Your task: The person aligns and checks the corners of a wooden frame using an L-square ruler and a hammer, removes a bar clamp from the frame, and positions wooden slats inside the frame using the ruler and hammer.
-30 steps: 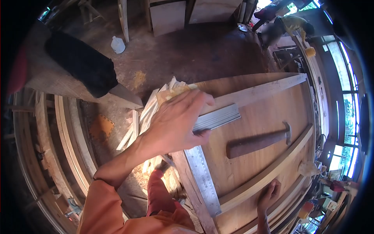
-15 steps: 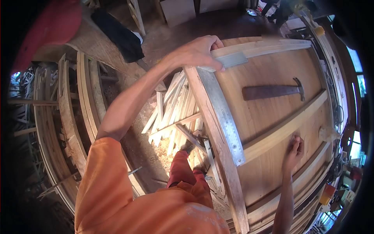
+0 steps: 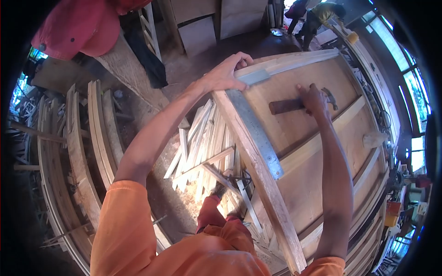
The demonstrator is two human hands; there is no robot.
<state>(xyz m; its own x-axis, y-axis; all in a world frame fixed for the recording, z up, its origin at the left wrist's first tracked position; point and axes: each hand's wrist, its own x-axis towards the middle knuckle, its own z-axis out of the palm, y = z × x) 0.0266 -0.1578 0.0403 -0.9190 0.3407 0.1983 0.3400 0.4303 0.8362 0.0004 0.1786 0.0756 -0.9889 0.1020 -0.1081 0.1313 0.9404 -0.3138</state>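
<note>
My left hand (image 3: 226, 74) is closed over the corner of a wooden frame (image 3: 248, 138). Its thumb presses the stock of a metal try square (image 3: 256, 78) while the fingers curl over the outer edge. The square's ruled blade (image 3: 258, 131) runs along the frame's near side rail. My right hand (image 3: 316, 102) is on a claw hammer (image 3: 286, 106), around the handle close to the head. The hammer lies on the frame's plywood panel (image 3: 283, 129), and the hand hides part of its handle.
A cross rail (image 3: 304, 154) spans the panel. Offcuts (image 3: 202, 142) and sawdust cover the floor near my legs. Long boards (image 3: 83, 152) are at left. A red cap (image 3: 76, 32) and dark cloth (image 3: 146, 62) are at upper left. Another person (image 3: 317, 23) bends at the back.
My right hand has moved up and away from me, from beyond the cross rail to the hammer. My left hand stays on the square and frame corner. The view has shifted.
</note>
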